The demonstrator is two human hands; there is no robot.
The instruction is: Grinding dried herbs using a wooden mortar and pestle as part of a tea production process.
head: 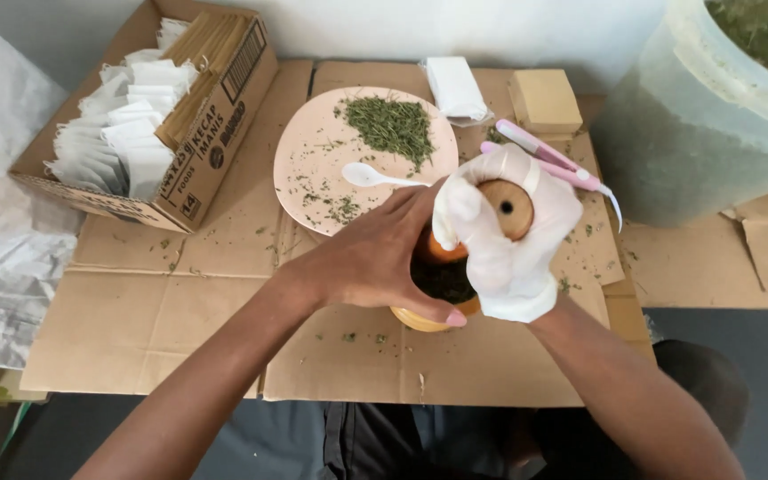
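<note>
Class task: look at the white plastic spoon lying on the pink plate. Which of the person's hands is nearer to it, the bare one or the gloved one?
The left hand, the bare one. It grips the wooden mortar just below the spoon. The gloved right hand holds the pestle, off to the spoon's right, slightly farther.

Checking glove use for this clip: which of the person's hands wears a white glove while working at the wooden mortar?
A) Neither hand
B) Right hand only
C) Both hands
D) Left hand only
B: the right hand is in a white glove, gripping the wooden pestle, while the bare left hand cups the mortar.
</note>
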